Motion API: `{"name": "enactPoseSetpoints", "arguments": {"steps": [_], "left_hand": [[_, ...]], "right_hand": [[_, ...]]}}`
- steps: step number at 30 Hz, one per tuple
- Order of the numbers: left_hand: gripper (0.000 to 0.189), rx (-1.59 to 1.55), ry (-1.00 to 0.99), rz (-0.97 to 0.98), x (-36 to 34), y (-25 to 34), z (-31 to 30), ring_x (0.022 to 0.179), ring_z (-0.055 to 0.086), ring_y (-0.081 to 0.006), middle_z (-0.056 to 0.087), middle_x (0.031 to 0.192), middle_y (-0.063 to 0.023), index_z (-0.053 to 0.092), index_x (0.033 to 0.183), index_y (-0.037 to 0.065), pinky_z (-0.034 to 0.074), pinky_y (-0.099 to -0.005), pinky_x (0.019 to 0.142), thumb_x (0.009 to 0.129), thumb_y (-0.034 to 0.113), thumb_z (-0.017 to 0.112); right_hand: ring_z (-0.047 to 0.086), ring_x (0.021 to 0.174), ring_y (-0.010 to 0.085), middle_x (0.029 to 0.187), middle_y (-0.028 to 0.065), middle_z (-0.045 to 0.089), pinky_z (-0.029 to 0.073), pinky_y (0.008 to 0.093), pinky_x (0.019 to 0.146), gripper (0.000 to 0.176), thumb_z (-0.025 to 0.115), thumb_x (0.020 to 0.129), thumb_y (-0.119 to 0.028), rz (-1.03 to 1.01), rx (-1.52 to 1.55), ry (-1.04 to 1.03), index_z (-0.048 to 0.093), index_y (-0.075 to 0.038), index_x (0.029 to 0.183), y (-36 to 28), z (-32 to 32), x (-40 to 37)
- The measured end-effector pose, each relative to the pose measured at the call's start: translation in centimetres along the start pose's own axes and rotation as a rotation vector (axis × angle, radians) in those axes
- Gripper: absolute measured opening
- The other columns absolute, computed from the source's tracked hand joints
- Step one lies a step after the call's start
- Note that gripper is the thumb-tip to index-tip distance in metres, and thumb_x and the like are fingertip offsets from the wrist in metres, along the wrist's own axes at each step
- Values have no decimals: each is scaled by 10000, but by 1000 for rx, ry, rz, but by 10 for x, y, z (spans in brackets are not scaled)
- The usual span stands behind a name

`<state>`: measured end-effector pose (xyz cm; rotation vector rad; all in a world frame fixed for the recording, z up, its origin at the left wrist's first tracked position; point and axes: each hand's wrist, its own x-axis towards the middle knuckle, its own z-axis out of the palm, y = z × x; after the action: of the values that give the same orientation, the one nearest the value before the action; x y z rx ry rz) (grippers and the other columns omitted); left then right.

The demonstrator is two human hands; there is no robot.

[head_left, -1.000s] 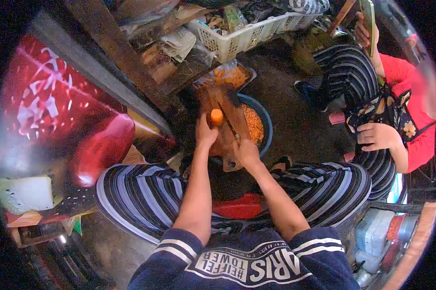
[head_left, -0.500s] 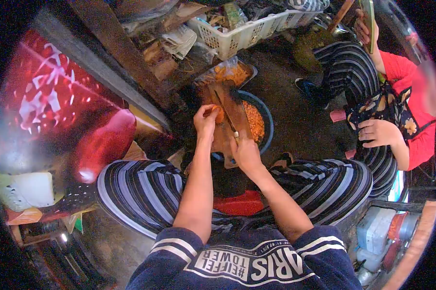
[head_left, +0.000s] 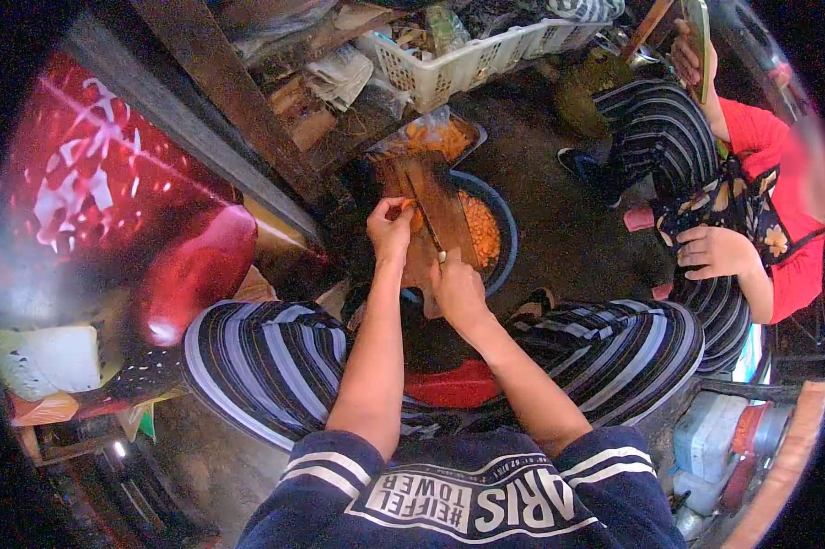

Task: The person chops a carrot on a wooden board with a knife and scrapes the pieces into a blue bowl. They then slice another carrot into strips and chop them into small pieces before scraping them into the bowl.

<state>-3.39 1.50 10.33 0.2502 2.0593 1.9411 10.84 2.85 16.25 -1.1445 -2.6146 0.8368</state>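
Note:
My left hand point(head_left: 390, 225) pinches an orange piece point(head_left: 414, 218) against a wooden cutting board point(head_left: 451, 220). A knife point(head_left: 424, 212) lies along the piece's right side, its blade pointing away from me. Its pale handle is in my right hand point(head_left: 460, 289), with the fingers wrapped round it. The board rests across a blue basin point(head_left: 511, 240) that holds many small orange cubes point(head_left: 482, 229). Just beyond the board, a tray point(head_left: 475, 137) with a plastic bag holds more orange pieces point(head_left: 440, 139).
A white plastic basket point(head_left: 472, 69) full of items stands at the back. Another person point(head_left: 723, 238) sits at the right, one hand on the lap, the other raised with a phone-like object. Wooden beams point(head_left: 238, 101) and a red glossy surface point(head_left: 101, 165) border the left.
My right hand and the knife have shifted slightly left, and the blade is now closer to the orange piece. My left hand has barely moved.

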Motion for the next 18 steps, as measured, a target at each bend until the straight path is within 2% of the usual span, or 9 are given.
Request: {"name": "enactPoseSetpoints", "arguments": {"steps": [2,7,9,11,16,18], "left_hand": [[94,-10,-3,24,0,0,0,710,536,-101,608,779,-24,622,817,25,436,-242,652,734,49,659],[96,-73,-9,-13,-12,24,0,707,548,-107,613,788,-30,626,827,25,444,-248,646,738,29,662],[95,-94,-15,27,0,-2,2,701,551,-105,613,788,-33,628,829,28,449,-247,630,740,23,660],[94,-117,-25,64,0,-1,3,695,554,-104,613,789,-37,630,830,30,454,-246,615,741,17,659],[105,-164,-58,-66,-4,7,0,745,560,-108,627,817,-42,635,837,31,453,-251,681,737,28,668],[116,-144,-59,-13,-2,3,0,738,568,-106,634,823,-41,640,852,32,453,-242,687,742,38,675]], "right_hand": [[600,701,432,710,270,598,490,498,634,288,453,884,-248,32,-23,-59,425,33,945,-1,0,3],[601,709,427,723,268,598,493,491,631,272,466,870,-230,38,-26,-57,430,31,937,-2,5,10],[601,699,424,713,268,594,495,484,624,270,487,852,-222,42,-26,-44,433,31,927,0,10,13],[599,709,429,716,266,595,493,488,641,284,488,850,-221,30,-58,-67,428,37,953,4,12,15],[596,732,435,739,272,596,486,496,667,300,481,855,-232,70,-47,-79,432,42,968,2,17,23],[595,743,436,756,276,596,484,497,678,307,478,856,-235,85,-40,-93,434,45,974,2,16,25]]}}
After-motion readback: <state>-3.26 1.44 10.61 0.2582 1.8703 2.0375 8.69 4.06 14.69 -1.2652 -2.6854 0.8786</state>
